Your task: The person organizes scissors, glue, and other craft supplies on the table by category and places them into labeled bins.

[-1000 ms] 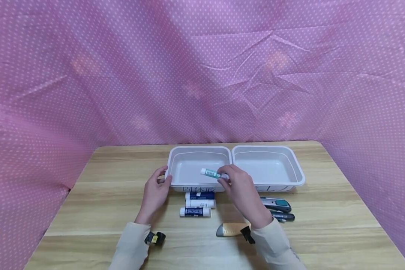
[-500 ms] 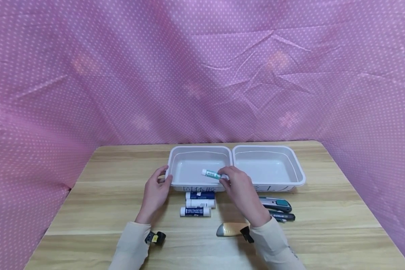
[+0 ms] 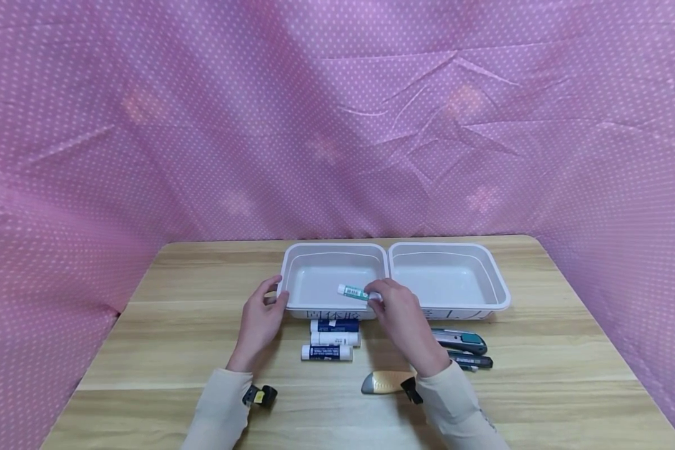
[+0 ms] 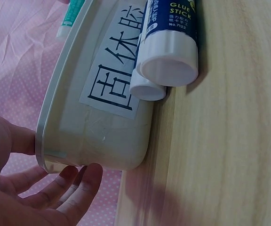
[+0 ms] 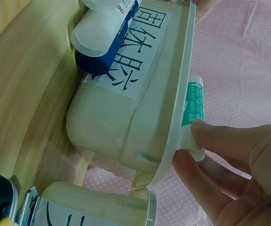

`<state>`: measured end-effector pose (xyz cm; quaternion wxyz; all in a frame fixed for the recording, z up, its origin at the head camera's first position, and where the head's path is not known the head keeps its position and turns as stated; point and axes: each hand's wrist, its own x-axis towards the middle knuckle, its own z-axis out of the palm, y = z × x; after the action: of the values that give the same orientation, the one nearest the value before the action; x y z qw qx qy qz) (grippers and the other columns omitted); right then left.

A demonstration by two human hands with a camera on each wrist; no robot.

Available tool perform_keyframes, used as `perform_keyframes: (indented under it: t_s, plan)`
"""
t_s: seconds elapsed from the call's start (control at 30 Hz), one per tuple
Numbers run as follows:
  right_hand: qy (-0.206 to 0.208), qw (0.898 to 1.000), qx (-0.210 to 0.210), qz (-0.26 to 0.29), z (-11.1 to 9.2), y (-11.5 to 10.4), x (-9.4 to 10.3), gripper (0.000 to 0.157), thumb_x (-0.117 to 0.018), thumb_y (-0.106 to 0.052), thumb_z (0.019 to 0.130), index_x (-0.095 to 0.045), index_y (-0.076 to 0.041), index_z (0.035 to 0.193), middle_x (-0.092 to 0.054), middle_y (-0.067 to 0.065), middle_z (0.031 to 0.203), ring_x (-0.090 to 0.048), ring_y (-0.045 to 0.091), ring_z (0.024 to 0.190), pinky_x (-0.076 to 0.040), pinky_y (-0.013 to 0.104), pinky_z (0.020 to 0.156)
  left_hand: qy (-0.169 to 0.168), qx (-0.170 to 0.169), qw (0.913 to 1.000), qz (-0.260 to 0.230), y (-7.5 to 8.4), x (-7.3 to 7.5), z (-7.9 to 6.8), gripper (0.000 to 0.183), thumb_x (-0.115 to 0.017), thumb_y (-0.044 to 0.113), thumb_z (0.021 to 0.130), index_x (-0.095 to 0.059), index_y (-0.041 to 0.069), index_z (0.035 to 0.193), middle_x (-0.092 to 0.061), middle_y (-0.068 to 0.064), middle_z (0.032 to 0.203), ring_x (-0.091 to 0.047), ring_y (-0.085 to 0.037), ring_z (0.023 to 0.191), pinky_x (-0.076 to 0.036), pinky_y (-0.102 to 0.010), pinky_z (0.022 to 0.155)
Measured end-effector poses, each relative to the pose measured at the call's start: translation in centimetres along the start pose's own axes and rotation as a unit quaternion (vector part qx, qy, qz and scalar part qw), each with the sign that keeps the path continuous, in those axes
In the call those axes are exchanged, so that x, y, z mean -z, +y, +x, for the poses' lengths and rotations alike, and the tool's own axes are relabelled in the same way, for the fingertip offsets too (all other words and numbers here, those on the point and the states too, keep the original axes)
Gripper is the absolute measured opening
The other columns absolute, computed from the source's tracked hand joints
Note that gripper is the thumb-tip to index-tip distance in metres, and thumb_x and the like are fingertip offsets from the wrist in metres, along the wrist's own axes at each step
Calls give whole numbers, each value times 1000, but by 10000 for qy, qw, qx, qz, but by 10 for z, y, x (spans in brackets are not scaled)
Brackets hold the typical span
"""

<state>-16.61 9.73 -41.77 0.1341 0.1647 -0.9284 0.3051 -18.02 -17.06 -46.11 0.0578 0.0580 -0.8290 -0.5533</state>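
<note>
My right hand (image 3: 402,315) pinches a small green-and-white glue stick (image 3: 352,292) between thumb and fingers. The stick lies roughly level above the front of the left white plastic bin (image 3: 334,245), its free end pointing left. In the right wrist view the glue stick (image 5: 194,106) shows just beyond the bin's rim. At the bin's left end, my left hand (image 3: 261,319) holds the rim and end wall, thumb at the rim and fingers around the corner. Characters printed on a paper label (image 4: 114,63) mark the bin's front. Inside, the visible floor of this bin is bare.
A second white bin (image 3: 444,245) adjoins on the right. Before the left bin lie a blue glue stick (image 3: 337,325), a white one (image 3: 332,339) and another blue one (image 3: 326,353). Utility knives (image 3: 462,339) lie before the right bin; an orange-handled one (image 3: 387,382) is partly under my right wrist.
The glue stick in my right hand has shifted very slightly right and toward me. My left hand stays on the bin's end.
</note>
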Motion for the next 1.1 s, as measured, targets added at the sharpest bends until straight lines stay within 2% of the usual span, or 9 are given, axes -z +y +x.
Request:
perform_keyframes:
  t_s: [0.23,0.77,1.1]
  plan:
    - [29,10000,38,-18,-1,1,-1,19,-79,1,86,-76,-7,102,-73,4,97,-69,17,86,-62,34,76,-15,37,10000,20,-2,0,1,45,-57,17,104,-51,9,148,-57,-20,140,-66,-35,119,-60,-38,94]
    - [17,9999,115,-42,-1,3,-2,13,-77,5,86,-76,-3,96,-72,6,95,-71,22,89,-62,39,79,-43,117,9999,40,-2,0,1,45,-57,18,105,-50,10,149,-56,-19,141,-64,-35,120,-60,-41,96]
    - [-59,9998,190,-88,0,3,-1,17,-79,4,85,-75,-6,98,-72,3,94,-68,18,85,-60,35,75,-50,164,9998,53,2,0,0,46,-57,18,104,-50,10,149,-56,-20,140,-64,-35,120,-60,-41,95]
